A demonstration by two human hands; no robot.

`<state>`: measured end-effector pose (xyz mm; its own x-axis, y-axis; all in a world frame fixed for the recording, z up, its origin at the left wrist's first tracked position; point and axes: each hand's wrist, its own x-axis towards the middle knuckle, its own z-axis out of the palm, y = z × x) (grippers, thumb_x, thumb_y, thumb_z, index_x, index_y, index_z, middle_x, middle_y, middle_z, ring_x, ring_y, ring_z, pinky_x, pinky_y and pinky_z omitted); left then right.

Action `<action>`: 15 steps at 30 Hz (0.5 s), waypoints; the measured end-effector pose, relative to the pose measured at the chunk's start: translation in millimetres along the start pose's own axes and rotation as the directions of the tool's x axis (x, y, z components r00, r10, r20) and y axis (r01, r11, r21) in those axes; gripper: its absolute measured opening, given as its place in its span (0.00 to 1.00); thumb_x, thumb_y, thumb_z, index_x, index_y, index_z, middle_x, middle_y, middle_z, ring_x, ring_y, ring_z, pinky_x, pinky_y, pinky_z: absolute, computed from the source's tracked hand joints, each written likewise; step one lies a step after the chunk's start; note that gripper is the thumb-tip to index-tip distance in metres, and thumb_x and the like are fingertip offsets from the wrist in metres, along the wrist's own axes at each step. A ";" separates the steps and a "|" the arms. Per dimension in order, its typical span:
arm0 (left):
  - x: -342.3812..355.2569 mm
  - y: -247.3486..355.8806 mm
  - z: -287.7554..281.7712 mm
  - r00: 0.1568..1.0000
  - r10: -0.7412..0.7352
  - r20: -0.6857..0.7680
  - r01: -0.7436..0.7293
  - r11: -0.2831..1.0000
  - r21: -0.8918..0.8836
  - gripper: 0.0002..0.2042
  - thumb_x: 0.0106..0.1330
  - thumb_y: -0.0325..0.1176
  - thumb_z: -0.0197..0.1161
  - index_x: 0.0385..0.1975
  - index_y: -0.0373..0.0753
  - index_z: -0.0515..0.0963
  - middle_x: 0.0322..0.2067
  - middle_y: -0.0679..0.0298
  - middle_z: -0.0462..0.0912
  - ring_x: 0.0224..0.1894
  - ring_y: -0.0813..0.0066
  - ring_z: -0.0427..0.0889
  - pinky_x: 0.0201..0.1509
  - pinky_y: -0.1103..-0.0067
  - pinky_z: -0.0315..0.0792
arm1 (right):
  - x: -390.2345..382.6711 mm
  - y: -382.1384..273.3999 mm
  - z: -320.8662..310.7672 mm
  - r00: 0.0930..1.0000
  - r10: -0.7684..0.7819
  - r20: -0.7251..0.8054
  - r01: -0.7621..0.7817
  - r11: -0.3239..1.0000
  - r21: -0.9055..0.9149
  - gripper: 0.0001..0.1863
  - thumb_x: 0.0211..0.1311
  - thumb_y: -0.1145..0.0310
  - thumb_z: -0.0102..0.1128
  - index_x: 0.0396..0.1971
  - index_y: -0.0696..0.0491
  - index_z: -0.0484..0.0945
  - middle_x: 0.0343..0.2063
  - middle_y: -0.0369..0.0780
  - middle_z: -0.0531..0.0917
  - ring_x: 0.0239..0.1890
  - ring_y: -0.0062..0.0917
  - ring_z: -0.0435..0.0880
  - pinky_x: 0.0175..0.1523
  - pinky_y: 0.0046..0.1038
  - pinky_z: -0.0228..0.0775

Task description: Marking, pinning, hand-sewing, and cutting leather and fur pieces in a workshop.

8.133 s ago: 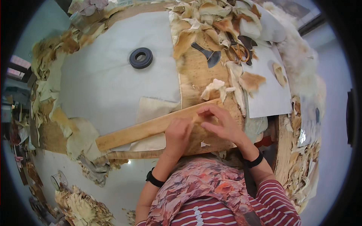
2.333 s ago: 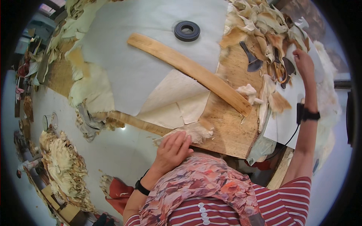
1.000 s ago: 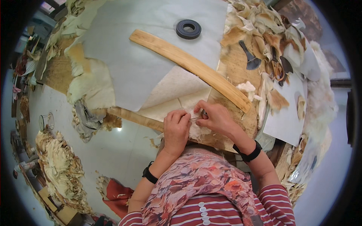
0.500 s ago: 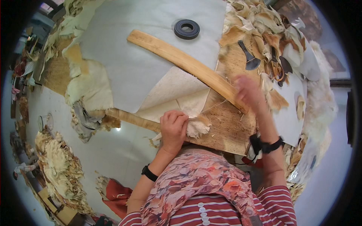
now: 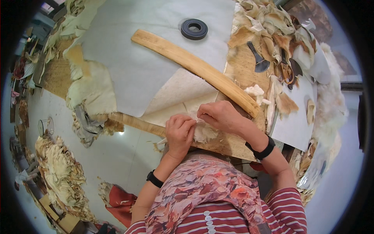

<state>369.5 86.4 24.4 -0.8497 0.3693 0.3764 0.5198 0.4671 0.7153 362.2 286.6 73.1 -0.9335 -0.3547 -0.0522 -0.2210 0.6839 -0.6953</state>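
My left hand [image 5: 180,132] is closed on the edge of a cream-coloured hide [image 5: 179,91] at the front of the work board. Close beside it, my right hand [image 5: 221,116] is pinched, its fingertips almost meeting those of the left. Whatever lies between the right fingertips is too small to make out. A furry cream flap [image 5: 205,133] of the hide hangs just below both hands. Across the hide rests a long, slightly curved wooden strip [image 5: 194,70], its lower end right of my right hand. Beyond the strip, a dark ring-shaped weight [image 5: 194,29] sits on a grey-white sheet [image 5: 120,46].
To the right on the wooden board [image 5: 243,146] lie a dark, broad-bladed tool [image 5: 258,57], scissors [image 5: 289,74] and a white scrap [image 5: 255,91]. Hide scraps [image 5: 265,19] heap up at the far right. Another scrap pile [image 5: 62,175] stands at the lower left, near a red cloth [image 5: 120,204].
My right hand has come down and left from beside the wooden strip to my left fingertips. A thread stretched between the hands earlier. A white scrap now shows where the right hand was.
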 end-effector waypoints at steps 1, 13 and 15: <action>0.0 0.4 -0.7 1.000 -0.009 0.002 0.009 1.000 -0.003 0.07 0.52 0.25 0.69 0.30 0.41 0.81 0.34 0.67 0.81 0.43 0.63 0.78 0.46 0.70 0.67 | 1.4 3.4 2.1 1.000 -0.002 0.003 0.002 1.000 0.001 0.05 0.59 0.69 0.61 0.33 0.52 0.78 0.26 0.43 0.83 0.29 0.39 0.83 0.35 0.37 0.74; -0.2 -0.1 -0.3 1.000 -0.014 -0.004 0.014 1.000 0.003 0.07 0.51 0.25 0.70 0.30 0.41 0.82 0.34 0.67 0.82 0.42 0.64 0.78 0.46 0.71 0.68 | 4.9 9.7 -0.5 0.997 0.065 0.045 -0.069 0.991 0.117 0.04 0.57 0.70 0.61 0.30 0.54 0.80 0.25 0.46 0.83 0.29 0.41 0.84 0.35 0.36 0.74; -0.2 0.1 -0.4 1.000 -0.014 -0.003 0.014 1.000 0.003 0.07 0.51 0.25 0.70 0.30 0.41 0.82 0.34 0.67 0.82 0.42 0.64 0.78 0.46 0.71 0.68 | 5.9 8.6 -1.9 0.997 0.052 0.051 -0.056 0.995 0.087 0.04 0.57 0.71 0.61 0.30 0.54 0.80 0.25 0.46 0.83 0.30 0.41 0.84 0.36 0.36 0.74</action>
<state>369.6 86.0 24.6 -0.8572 0.3604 0.3678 0.5080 0.4749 0.7187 354.2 291.6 68.2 -0.9282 -0.3507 -0.1246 -0.1427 0.6445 -0.7512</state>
